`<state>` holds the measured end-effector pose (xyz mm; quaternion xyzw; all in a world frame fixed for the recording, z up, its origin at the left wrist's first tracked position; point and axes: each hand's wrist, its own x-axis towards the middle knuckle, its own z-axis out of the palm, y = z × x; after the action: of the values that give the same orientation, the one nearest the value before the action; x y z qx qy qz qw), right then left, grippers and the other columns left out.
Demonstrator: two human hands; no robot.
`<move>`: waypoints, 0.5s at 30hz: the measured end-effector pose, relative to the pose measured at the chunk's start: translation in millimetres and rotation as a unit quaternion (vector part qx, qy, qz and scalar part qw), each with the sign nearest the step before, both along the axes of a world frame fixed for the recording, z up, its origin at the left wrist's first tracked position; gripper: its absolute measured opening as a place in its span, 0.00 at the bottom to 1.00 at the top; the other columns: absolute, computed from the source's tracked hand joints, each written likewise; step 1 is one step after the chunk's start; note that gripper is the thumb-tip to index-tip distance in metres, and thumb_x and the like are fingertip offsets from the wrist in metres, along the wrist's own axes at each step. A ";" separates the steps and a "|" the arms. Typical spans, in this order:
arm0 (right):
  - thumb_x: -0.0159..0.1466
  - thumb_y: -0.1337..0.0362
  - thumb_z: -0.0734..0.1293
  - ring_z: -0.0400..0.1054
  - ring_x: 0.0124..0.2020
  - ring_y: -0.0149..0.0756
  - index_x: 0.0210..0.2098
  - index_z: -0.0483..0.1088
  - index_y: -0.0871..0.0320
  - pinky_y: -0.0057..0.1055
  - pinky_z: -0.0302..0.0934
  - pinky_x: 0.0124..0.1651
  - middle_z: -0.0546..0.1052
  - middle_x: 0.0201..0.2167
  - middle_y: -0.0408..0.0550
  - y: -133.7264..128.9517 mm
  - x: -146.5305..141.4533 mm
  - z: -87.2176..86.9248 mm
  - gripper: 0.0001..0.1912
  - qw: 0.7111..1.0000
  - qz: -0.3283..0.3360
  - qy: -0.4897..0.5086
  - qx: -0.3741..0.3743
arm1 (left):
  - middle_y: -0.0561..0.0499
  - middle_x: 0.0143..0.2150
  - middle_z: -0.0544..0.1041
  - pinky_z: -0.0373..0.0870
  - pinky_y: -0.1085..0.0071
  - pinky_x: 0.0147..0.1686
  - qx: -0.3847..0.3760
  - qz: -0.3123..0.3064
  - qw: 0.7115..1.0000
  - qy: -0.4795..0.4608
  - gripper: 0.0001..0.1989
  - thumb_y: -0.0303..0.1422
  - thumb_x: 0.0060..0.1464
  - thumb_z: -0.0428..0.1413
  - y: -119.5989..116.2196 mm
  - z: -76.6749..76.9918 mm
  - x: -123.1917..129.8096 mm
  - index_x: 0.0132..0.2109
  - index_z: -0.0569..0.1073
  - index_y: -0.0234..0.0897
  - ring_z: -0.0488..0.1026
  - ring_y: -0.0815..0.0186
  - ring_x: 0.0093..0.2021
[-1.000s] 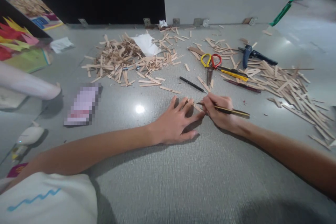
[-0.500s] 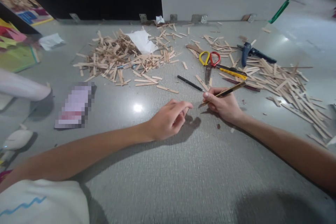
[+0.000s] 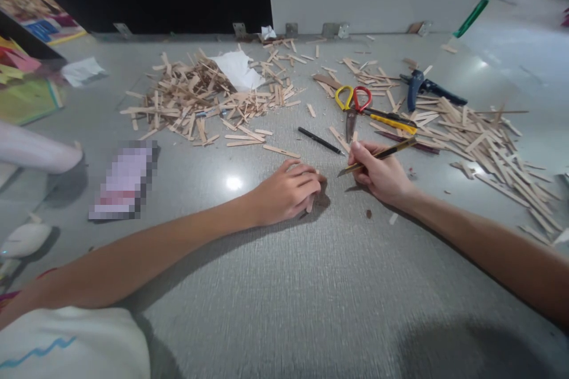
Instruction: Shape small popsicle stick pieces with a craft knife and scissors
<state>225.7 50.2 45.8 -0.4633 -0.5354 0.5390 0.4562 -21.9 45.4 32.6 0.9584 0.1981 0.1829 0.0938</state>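
Okay, so a bit of a switch is being made here: compared with a second ago, the left hand is no longer being spread flat next to the blade; it's being kept curled in, and a small wooden stick is being half hidden by its fingers. Meanwhile the thin knife is being held back from the wood, so cutting is probably being paused while the piece is being sorted out (pure guesswork, to be fair). As for grip, the knife is being clamped pen-style in the right hand, with its tip being pointed back toward the left hand and a gap being left between blade and stick. The stick is being left poking out on the near side of the left fingers, with the rest mostly being blocked from view; whether it's being pinched or just covered can't be told. A black pen-like tool is being left lying just beyond both hands, and the scissors are being left further back, untouched.
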 end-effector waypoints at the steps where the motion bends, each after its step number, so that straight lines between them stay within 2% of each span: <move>1: 0.54 0.31 0.78 0.50 0.13 0.22 0.23 0.68 0.55 0.24 0.40 0.13 0.61 0.15 0.34 -0.5 0.1 -0.4 0.35 1.000 -0.006 -0.001 -0.004 | 0.42 0.57 0.83 0.65 0.53 0.65 0.011 0.004 1.000 -0.003 0.13 0.28 0.75 0.46 -1.6 0.0 -0.1 0.47 0.75 0.37 0.75 0.54 0.63; 5: 0.52 0.31 0.79 0.48 0.10 0.22 0.20 0.64 0.54 0.24 0.39 0.11 0.59 0.12 0.33 -2.0 1.9 0.4 0.36 1.000 -0.006 -0.001 -0.030 | 0.38 0.54 0.83 0.73 0.56 0.57 0.023 0.059 0.997 -0.044 0.11 0.29 0.76 0.46 -7.9 -2.2 0.3 0.50 0.74 0.33 0.79 0.54 0.56; 7: 0.53 0.31 0.79 0.46 0.09 0.22 0.22 0.67 0.54 0.24 0.39 0.11 0.56 0.09 0.32 -2.9 2.6 2.0 0.35 0.999 0.013 -0.009 -0.029 | 0.38 0.53 0.83 0.75 0.56 0.55 0.028 0.098 0.993 -0.054 0.10 0.29 0.76 0.47 -10.6 -3.5 0.6 0.50 0.74 0.33 0.80 0.55 0.54; 11: 0.58 0.27 0.72 0.51 0.08 0.24 0.27 0.71 0.56 0.24 0.41 0.09 0.64 0.11 0.36 -5.7 1.4 3.3 0.35 0.999 0.017 -0.033 -0.006 | 0.39 0.50 0.84 0.76 0.56 0.53 0.040 0.124 0.991 -0.035 0.12 0.30 0.77 0.46 -18.1 -1.0 1.8 0.47 0.74 0.33 0.81 0.54 0.52; 13: 0.61 0.27 0.70 0.56 0.09 0.25 0.26 0.70 0.56 0.24 0.44 0.09 0.68 0.13 0.38 -7.2 -0.1 2.3 0.36 0.999 0.016 -0.046 0.005 | 0.36 0.53 0.83 0.75 0.54 0.55 0.038 0.126 0.991 0.009 0.14 0.32 0.77 0.45 -25.6 2.7 2.9 0.48 0.75 0.32 0.80 0.51 0.55; 15: 0.62 0.28 0.70 0.62 0.10 0.27 0.28 0.71 0.56 0.24 0.48 0.09 0.71 0.15 0.40 -8.9 -1.7 1.1 0.35 0.998 0.022 -0.058 0.015 | 0.28 0.61 0.78 0.73 0.49 0.58 0.044 0.122 0.989 0.066 0.16 0.35 0.77 0.46 -35.5 6.7 4.1 0.54 0.74 0.28 0.76 0.45 0.63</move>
<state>223.9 41.3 46.9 -0.4750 -0.5787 0.5135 0.4194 -17.8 9.9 39.3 0.9404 0.3106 0.1378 0.0149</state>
